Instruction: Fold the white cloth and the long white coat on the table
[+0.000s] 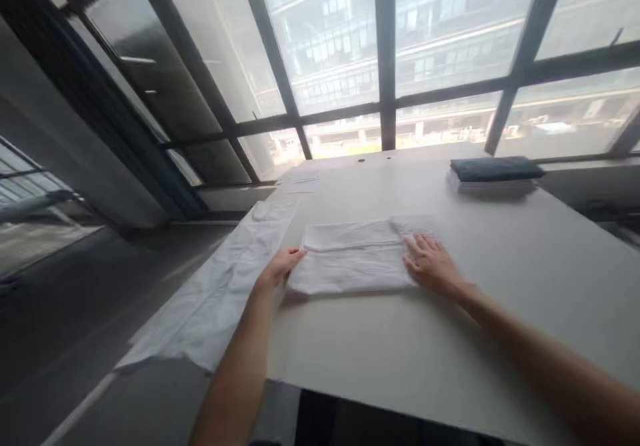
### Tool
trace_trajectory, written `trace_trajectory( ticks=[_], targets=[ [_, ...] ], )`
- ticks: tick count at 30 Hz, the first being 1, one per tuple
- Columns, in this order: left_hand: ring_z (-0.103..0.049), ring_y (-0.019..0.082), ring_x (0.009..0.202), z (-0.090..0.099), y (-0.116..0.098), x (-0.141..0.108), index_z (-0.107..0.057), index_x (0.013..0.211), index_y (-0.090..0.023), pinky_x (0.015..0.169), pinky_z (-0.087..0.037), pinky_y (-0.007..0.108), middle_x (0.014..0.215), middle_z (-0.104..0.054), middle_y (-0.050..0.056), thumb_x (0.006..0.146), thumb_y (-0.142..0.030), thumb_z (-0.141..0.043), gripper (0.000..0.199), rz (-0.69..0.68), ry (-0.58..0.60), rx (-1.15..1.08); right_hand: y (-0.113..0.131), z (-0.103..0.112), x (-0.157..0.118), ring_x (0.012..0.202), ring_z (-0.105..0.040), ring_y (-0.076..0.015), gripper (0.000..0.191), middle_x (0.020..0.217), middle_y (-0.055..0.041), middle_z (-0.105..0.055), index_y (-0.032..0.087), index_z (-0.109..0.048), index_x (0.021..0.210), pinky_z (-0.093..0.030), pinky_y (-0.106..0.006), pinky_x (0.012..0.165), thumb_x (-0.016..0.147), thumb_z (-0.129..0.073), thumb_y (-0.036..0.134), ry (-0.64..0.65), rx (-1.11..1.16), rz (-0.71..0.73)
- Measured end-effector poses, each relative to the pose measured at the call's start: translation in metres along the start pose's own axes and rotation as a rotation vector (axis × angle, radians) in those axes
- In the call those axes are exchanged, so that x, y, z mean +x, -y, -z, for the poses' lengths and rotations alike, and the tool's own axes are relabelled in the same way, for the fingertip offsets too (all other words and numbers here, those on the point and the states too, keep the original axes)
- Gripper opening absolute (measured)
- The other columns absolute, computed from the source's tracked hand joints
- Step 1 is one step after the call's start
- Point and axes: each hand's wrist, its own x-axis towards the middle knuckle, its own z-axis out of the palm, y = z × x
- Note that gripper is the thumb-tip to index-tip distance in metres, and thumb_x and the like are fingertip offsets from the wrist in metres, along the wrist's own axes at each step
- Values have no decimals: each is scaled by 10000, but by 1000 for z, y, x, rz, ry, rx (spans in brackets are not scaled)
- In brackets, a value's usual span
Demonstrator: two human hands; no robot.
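A white folded garment [357, 266] lies in front of me on the white table, its long side running left to right with a crease across it. At its left end my left hand [284, 264] pinches the edge of the cloth between thumb and fingers. My right hand [431, 263] rests flat over the right end, fingers spread on the fabric. A small flap of cloth shows at the garment's upper right corner.
More white cloth [235, 273] is spread along the table's left side and hangs over its edge. A folded stack with dark blue fabric on top [495, 169] sits at the back right. White sheets [299, 178] lie at the back left, by the windows [330, 39].
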Motion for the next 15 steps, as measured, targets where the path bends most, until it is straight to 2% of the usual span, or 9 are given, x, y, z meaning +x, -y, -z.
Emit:
trace_trajectory(
  ticks=[3, 6, 11, 15],
  targets=[
    [-724, 250, 768, -9, 0, 5, -730, 1009, -91, 652, -547, 293, 939, -775, 133, 663, -449, -868, 516, 19, 66, -95, 1, 1, -1, 1551, -256, -333, 612, 1675, -164, -301, 174, -386, 1595, -224, -531, 1236, 1033, -391, 417, 4, 0, -4],
    [-716, 226, 741, -12, -11, 7, -710, 1082, -106, 642, -552, 285, 938, -774, 112, 679, -359, -841, 494, 23, 107, -179, 1, 2, -1, 1550, -262, -333, 605, 1674, -163, -305, 174, -398, 1589, -220, -529, 1239, 1033, -390, 411, -1, -1, 2],
    [-720, 214, 785, -20, -56, 0, -664, 1244, -132, 677, -562, 270, 983, -775, 80, 728, -286, -772, 549, -88, 145, -232, 1, 0, 0, 1551, -257, -336, 607, 1677, -158, -300, 181, -398, 1589, -213, -524, 1242, 1030, -407, 418, -12, -2, 8],
    [-723, 227, 810, -49, -96, -1, -665, 1279, -106, 718, -570, 286, 936, -776, 70, 729, -243, -736, 571, -143, 140, -148, 0, -2, 1, 1552, -253, -338, 610, 1677, -162, -299, 181, -391, 1592, -205, -529, 1242, 1030, -415, 418, -17, 3, 10]
  ],
)
